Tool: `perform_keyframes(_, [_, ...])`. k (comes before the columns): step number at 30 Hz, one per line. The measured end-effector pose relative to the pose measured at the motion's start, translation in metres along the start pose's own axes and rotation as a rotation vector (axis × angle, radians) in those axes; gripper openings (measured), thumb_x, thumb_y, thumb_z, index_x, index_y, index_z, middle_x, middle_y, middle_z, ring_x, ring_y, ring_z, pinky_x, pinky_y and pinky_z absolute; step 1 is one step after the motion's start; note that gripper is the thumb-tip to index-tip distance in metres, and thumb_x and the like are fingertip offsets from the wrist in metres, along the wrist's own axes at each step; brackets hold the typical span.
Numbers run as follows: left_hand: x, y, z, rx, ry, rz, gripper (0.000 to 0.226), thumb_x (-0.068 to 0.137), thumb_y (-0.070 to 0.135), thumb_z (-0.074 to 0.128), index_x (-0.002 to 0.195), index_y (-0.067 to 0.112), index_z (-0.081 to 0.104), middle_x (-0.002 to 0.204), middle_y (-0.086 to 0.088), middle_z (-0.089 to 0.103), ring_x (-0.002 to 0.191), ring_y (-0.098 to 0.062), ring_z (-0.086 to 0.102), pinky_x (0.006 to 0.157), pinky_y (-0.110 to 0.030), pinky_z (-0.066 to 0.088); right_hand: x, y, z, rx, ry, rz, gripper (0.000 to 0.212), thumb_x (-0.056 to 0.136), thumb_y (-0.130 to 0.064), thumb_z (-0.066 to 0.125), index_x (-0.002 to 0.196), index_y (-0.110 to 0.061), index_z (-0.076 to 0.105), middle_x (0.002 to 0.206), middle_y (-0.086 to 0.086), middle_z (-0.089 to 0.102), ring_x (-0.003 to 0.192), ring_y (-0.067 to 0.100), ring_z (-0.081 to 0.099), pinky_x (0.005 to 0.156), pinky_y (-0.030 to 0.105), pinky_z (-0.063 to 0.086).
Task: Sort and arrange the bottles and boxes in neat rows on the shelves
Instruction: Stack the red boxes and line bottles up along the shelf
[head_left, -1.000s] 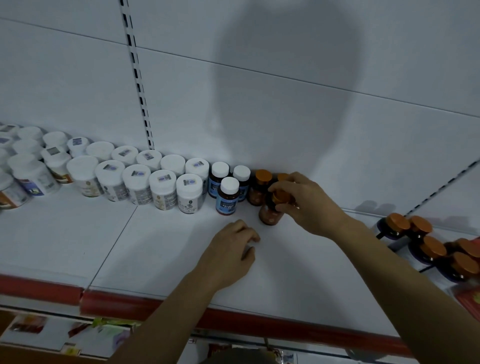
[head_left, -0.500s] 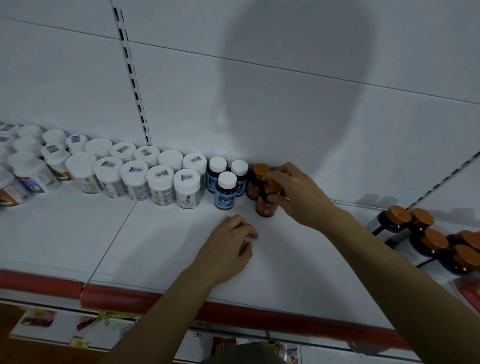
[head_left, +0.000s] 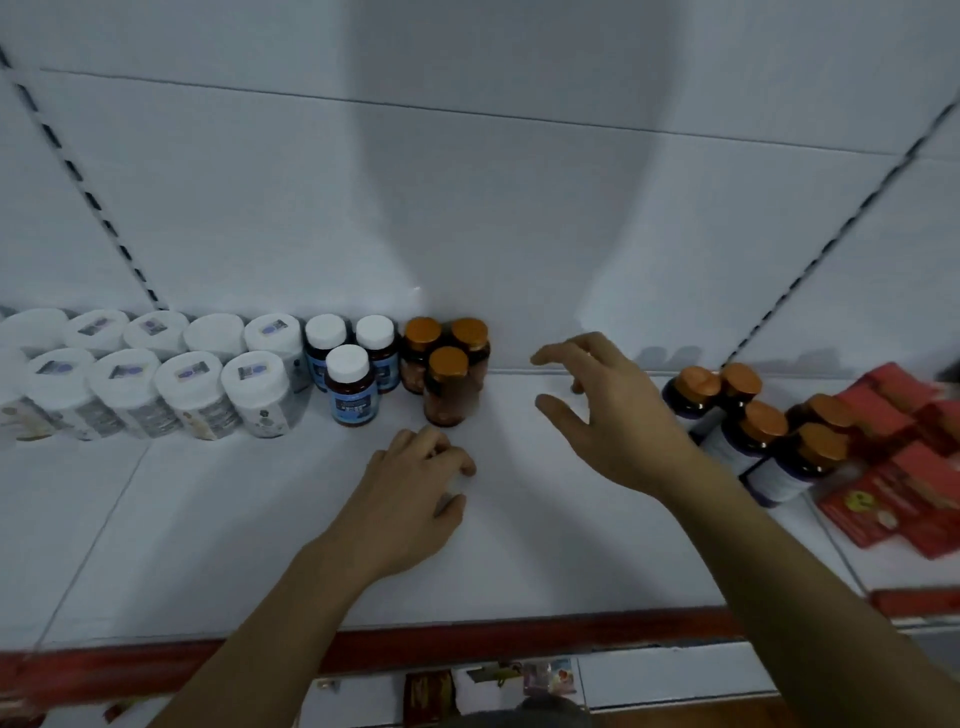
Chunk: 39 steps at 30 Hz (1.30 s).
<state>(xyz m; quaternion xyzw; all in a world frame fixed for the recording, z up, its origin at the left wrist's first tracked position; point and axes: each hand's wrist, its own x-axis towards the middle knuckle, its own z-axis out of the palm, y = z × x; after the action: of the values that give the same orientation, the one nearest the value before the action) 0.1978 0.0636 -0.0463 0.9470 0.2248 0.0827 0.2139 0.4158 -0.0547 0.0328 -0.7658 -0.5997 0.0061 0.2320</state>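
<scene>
Right hand (head_left: 618, 415) is empty here, fingers spread and gently arched, thumb low, palm turned toward the amber bottle (head_left: 449, 387), which stands upright well clear of the fingertips on their left. That bottle sits just in front of two matching bottles (head_left: 423, 353) against the back panel (head_left: 467, 208), so the orange caps make a tight little triangle, and I'd judge it was set there to start a second row next to the blue-labelled bottles (head_left: 350, 384). Past those run the white jars (head_left: 254, 389), already two deep, like with like! The left hand (head_left: 410, 499) rests knuckles-up on the shelf (head_left: 571, 561), fingers loosely curled with nothing in them that I can see, just short of the amber bottle's base (a brace for the lean, by my reading). Behind the right wrist and off to its outer side, the dark bottles (head_left: 753, 436) with orange caps lie tipped in a loose huddle beside the red boxes (head_left: 893, 467), not yet sorted. With that forearm angled across the shelf, the open hand looks well placed to swing toward them.
</scene>
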Motion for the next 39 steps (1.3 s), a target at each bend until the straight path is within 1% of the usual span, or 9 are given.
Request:
perform_keyframes(3, [0.026, 0.033, 0.000, -0.167, -0.088, 0.063, 0.039, 0.101, 0.037, 0.056, 0.140, 0.031, 0.050, 0.129, 0.015, 0.045, 0.117, -0.003, 0.045, 0.101, -0.027, 0.043, -0.015, 0.050, -0.043, -0.084, 0.150, 0.070, 0.029, 0.096, -0.023, 0.067, 0.125, -0.021, 0.064, 0.118, -0.001, 0.057, 0.088, 0.007, 0.053, 0.077, 0.011, 0.038])
perform_keyframes(5, [0.050, 0.062, 0.008, -0.275, -0.115, 0.085, 0.050, 0.100, 0.037, 0.059, 0.147, 0.030, 0.043, 0.134, 0.015, 0.046, 0.119, 0.000, 0.045, 0.100, -0.019, 0.040, -0.020, 0.087, -0.071, -0.134, 0.187, 0.175, 0.027, 0.096, -0.019, 0.064, 0.123, -0.019, 0.065, 0.116, 0.004, 0.058, 0.088, 0.011, 0.052, 0.081, 0.019, 0.039])
perform_keyframes(9, [0.109, 0.123, 0.039, -0.564, -0.122, 0.001, 0.074, 0.094, 0.035, 0.070, 0.156, 0.030, 0.029, 0.144, 0.012, 0.045, 0.124, -0.004, 0.048, 0.102, -0.024, 0.043, -0.019, 0.141, -0.098, -0.183, -0.104, 0.351, 0.028, 0.100, -0.031, 0.058, 0.127, -0.025, 0.063, 0.117, 0.005, 0.060, 0.097, 0.019, 0.057, 0.088, 0.032, 0.044])
perform_keyframes(14, [0.156, 0.165, 0.083, -0.788, 0.034, -0.038, 0.074, 0.085, 0.024, 0.079, 0.146, 0.036, 0.039, 0.135, 0.015, 0.057, 0.114, 0.001, 0.059, 0.092, -0.018, 0.049, -0.017, 0.154, -0.098, -0.055, -0.276, 0.320, 0.027, 0.104, -0.038, 0.053, 0.121, -0.024, 0.068, 0.110, -0.007, 0.063, 0.099, 0.015, 0.055, 0.085, 0.024, 0.036])
perform_keyframes(19, [0.158, 0.165, 0.100, -0.763, 0.183, -0.123, 0.058, 0.087, 0.018, 0.078, 0.134, 0.038, 0.049, 0.112, 0.028, 0.063, 0.098, 0.013, 0.061, 0.077, -0.001, 0.043, -0.017, 0.163, -0.097, -0.016, -0.214, 0.266, 0.024, 0.100, -0.038, 0.058, 0.111, -0.020, 0.070, 0.097, -0.006, 0.063, 0.091, 0.016, 0.059, 0.081, 0.026, 0.042])
perform_keyframes(25, [0.162, 0.166, 0.108, -0.737, 0.298, -0.230, 0.055, 0.083, 0.025, 0.084, 0.130, 0.030, 0.056, 0.116, 0.016, 0.066, 0.100, 0.004, 0.062, 0.080, -0.011, 0.047, -0.016, 0.170, -0.091, -0.123, -0.069, 0.209, 0.024, 0.099, -0.035, 0.060, 0.110, -0.014, 0.067, 0.093, 0.004, 0.059, 0.088, 0.022, 0.056, 0.076, 0.030, 0.045])
perform_keyframes(30, [0.160, 0.169, 0.106, -0.715, 0.283, -0.221, 0.061, 0.081, 0.024, 0.085, 0.128, 0.043, 0.051, 0.115, 0.024, 0.064, 0.104, -0.003, 0.064, 0.092, -0.030, 0.054, -0.024, 0.172, -0.104, 0.004, -0.051, 0.182, 0.039, 0.103, -0.042, 0.053, 0.134, -0.020, 0.057, 0.110, 0.004, 0.060, 0.100, 0.023, 0.059, 0.086, 0.035, 0.048])
perform_keyframes(33, [0.160, 0.171, 0.096, -0.817, 0.218, -0.213, 0.080, 0.081, 0.024, 0.085, 0.146, 0.039, 0.041, 0.128, 0.024, 0.059, 0.116, 0.002, 0.059, 0.102, -0.039, 0.053, -0.043, 0.191, -0.133, -0.056, 0.041, 0.186, 0.035, 0.103, -0.040, 0.052, 0.135, -0.024, 0.057, 0.119, 0.004, 0.062, 0.103, 0.023, 0.060, 0.091, 0.041, 0.051])
perform_keyframes(39, [0.162, 0.232, 0.053, -0.441, 0.565, -0.006, 0.045, 0.097, 0.032, 0.058, 0.140, 0.027, 0.048, 0.135, 0.013, 0.051, 0.128, -0.007, 0.045, 0.101, -0.016, 0.034, -0.089, 0.263, -0.186, -0.181, 0.008, 0.330, 0.037, 0.092, -0.035, 0.057, 0.129, -0.031, 0.062, 0.124, 0.005, 0.060, 0.110, 0.029, 0.056, 0.097, 0.050, 0.048])
